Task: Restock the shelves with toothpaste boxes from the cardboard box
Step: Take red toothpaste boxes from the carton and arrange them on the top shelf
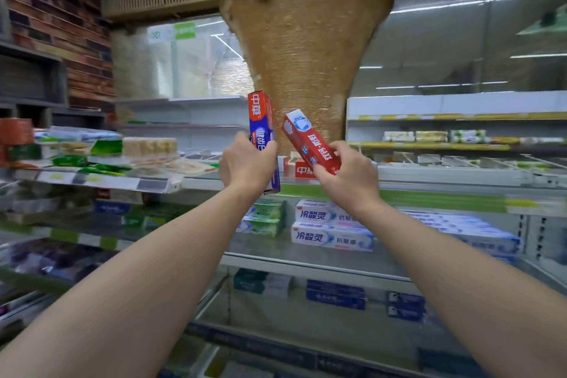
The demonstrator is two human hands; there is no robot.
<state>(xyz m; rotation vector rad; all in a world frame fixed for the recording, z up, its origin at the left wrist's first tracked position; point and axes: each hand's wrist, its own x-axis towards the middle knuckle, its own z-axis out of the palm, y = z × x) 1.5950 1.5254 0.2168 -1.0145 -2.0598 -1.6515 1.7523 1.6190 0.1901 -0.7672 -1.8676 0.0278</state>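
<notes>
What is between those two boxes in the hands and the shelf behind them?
Nothing visible. The left hand holds the blue box upright, the right hand holds the red box tilted, both in open air before the shelf, where another red box already sits.

Blue-red toothpaste box [263,132] upright; red toothpaste box [310,143] tilted
</notes>
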